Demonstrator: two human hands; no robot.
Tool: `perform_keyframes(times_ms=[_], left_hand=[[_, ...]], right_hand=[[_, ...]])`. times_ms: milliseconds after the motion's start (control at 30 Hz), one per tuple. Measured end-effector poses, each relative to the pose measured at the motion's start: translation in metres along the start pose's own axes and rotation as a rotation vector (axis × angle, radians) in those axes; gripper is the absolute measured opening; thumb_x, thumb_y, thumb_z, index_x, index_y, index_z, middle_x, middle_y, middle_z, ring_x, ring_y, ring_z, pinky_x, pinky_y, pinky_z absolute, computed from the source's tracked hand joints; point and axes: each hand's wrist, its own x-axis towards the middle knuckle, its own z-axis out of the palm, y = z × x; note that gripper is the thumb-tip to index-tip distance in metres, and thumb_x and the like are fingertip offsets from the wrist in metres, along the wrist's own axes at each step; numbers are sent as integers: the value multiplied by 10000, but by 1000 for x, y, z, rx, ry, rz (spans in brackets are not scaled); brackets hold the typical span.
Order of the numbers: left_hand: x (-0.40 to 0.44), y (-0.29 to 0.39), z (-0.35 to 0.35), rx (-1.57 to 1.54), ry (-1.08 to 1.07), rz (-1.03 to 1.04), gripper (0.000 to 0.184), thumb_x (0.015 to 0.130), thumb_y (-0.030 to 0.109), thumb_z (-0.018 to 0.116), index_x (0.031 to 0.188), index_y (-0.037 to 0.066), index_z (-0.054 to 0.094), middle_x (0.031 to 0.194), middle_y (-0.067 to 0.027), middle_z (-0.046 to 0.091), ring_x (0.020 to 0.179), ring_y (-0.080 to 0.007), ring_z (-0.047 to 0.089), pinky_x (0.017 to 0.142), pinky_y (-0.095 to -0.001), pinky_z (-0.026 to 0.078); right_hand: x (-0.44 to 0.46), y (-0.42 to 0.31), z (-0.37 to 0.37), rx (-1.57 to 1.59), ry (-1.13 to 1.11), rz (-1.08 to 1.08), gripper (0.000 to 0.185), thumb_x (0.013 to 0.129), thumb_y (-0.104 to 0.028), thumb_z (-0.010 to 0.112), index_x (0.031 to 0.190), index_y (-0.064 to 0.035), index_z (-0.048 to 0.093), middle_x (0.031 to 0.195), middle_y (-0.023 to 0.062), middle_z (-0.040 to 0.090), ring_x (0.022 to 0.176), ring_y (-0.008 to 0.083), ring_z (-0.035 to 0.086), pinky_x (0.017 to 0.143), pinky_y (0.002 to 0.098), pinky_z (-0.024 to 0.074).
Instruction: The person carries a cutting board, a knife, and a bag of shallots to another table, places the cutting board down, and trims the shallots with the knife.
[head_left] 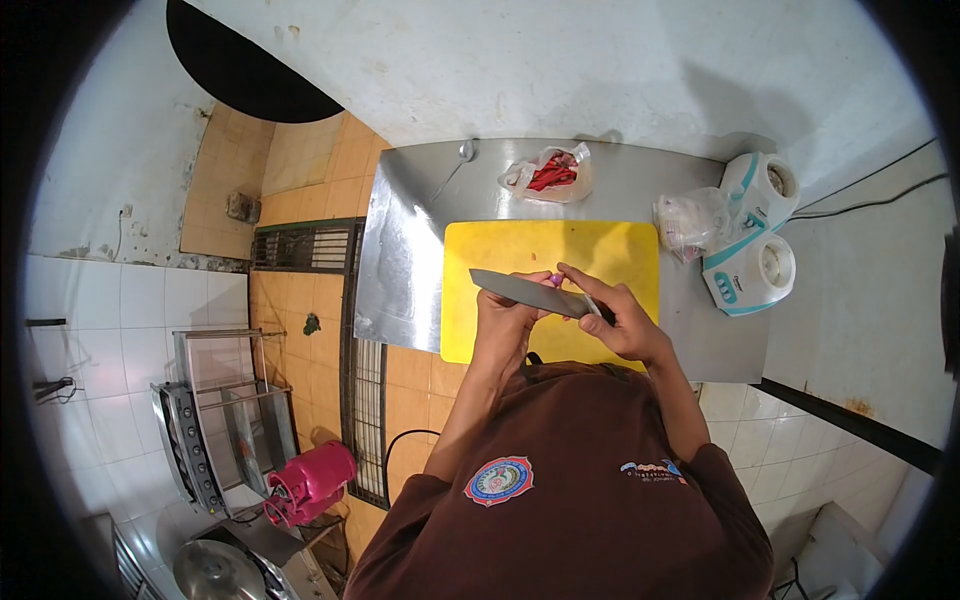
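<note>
Above the yellow cutting board [620, 245], both of my hands are close together. In my right hand [628, 322] is a kitchen knife [525, 291], its broad blade pointing left across the front of my left hand. My left hand [502, 325] pinches a small purple shallot [557, 280] at its fingertips, just beyond the blade. The fingertips of my right hand come up against the shallot too. The blade hides part of my left fingers, and most of the knife handle is covered by my right hand.
On the steel table [400, 240], a plastic bag of red chillies [555, 178] and a ladle [466, 152] lie behind the board. A clear plastic bag [690, 222] and two white-and-teal blender bases [748, 272] stand right. A pink gas cylinder [318, 478] is on the floor, lower left.
</note>
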Motion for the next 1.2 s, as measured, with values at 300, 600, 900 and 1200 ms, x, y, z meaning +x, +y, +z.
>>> perform_keyframes(times_ms=[300, 600, 900, 1200], left_hand=[[-2, 1, 2, -56, -10, -11, 118, 930, -47, 639, 1031, -52, 700, 1033, -148, 722, 918, -201, 711, 856, -346, 614], [-2, -3, 0, -54, 51, 3, 127, 935, -29, 627, 1055, -48, 663, 1043, -153, 716, 921, -196, 703, 735, -284, 576], [-1, 2, 6, -76, 68, -10, 204, 925, -62, 602, 1128, -50, 598, 1076, -144, 676, 894, -207, 699, 745, -314, 607], [0, -3, -1, -59, 41, 2, 198, 918, -63, 600, 1113, -40, 617, 1067, -132, 676, 964, -247, 700, 828, -396, 615]], right_hand=[[1, -1, -11, -31, -33, -20, 601, 943, -273, 638, 1479, -57, 470, 807, 147, 654, 524, 147, 431, 560, 299, 386], [2, 3, 5, -46, 73, -78, 624, 891, -222, 709, 1462, -80, 501, 970, 187, 702, 548, 212, 560, 604, 313, 466], [6, 1, 10, -151, 111, -125, 535, 907, -212, 691, 1412, -91, 562, 987, 207, 711, 664, 308, 655, 696, 348, 520], [6, 10, 12, -89, 131, -165, 485, 914, -137, 665, 1388, -76, 584, 910, 214, 701, 645, 294, 643, 716, 339, 520]])
